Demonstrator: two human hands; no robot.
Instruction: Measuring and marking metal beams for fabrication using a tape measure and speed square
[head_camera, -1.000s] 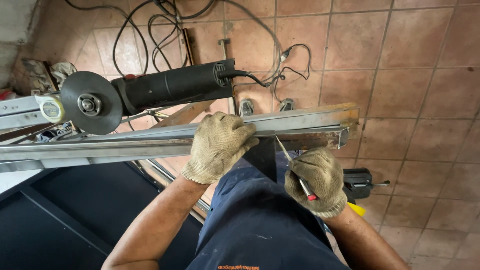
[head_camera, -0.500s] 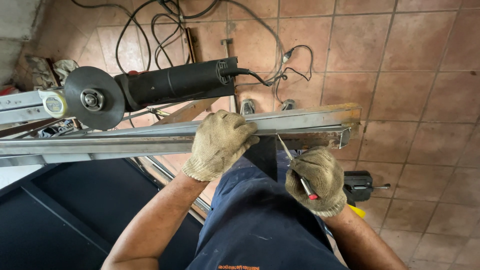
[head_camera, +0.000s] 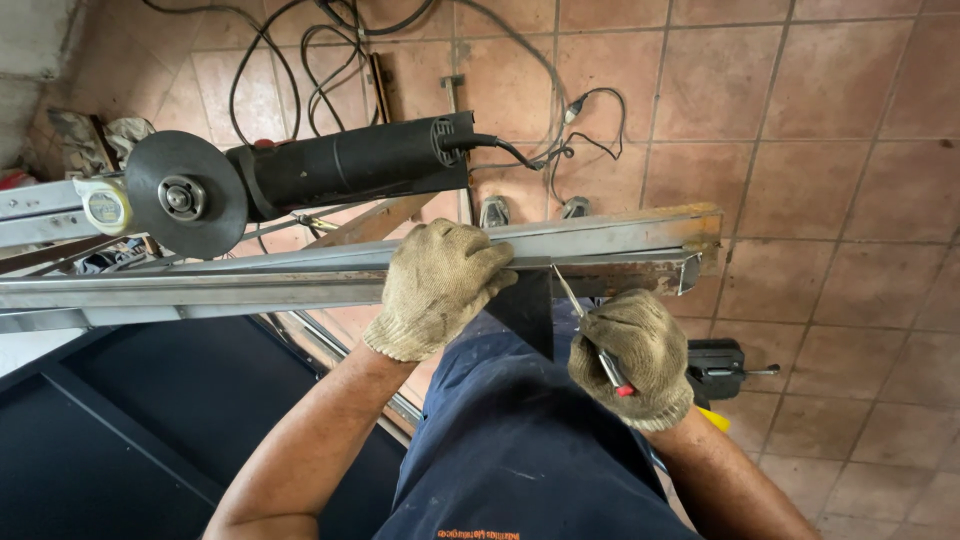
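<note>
Little has shifted since the earlier frames: both gloved hands stay put, and only the view drifts slightly. Left hand (head_camera: 437, 288) lies cupped over the steel channel (head_camera: 300, 280), fingers curled over its top edge, pressing it down. Right hand (head_camera: 630, 358) pinches a thin metal scriber (head_camera: 585, 325), its tip touching the channel's near face just beside a dark square (head_camera: 528, 310). Channel's long axis runs left to right across the person's front; the right hand is nearer its cut end. An angle grinder (head_camera: 300, 175) rests behind it.
</note>
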